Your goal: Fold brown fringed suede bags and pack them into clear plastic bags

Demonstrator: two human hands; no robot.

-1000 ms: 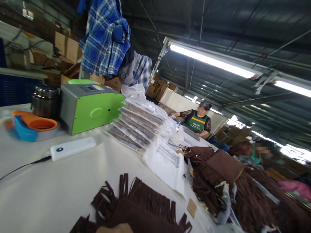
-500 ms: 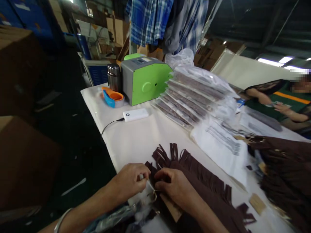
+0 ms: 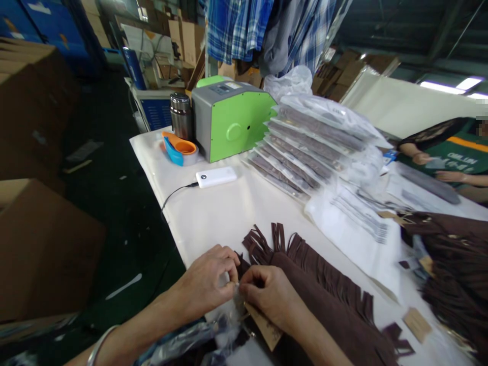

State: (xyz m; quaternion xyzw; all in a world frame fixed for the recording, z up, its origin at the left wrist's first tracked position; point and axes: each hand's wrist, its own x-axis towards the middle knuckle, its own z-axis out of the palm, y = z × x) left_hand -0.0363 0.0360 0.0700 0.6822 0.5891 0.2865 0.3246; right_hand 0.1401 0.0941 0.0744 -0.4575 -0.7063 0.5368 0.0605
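Observation:
My left hand (image 3: 213,272) is closed in a pinch, its fingertips meeting those of my right hand (image 3: 267,295). Both hold a thin tag string, mostly hidden by the fingers; a small whitish bit shows between them. Below my right hand hangs a brown cardboard tag (image 3: 265,328). Under and beside the hands lies a dark brown fringed garment (image 3: 305,284), its fringe spread over the white tabletop. A clear plastic bag (image 3: 202,340) with dark contents lies below my left forearm.
A green and grey machine (image 3: 232,127), a steel flask (image 3: 181,117), an orange and blue tape dispenser (image 3: 180,148) and a white power bank (image 3: 216,177) stand at the back. Bagged garments (image 3: 301,147) are stacked rightward; more brown fringed pieces (image 3: 450,254) lie right. Another person sits across.
My hands have drawn together at the fingertips, covering the string seen between them before. The view has shifted slightly. The other person's hands have moved.

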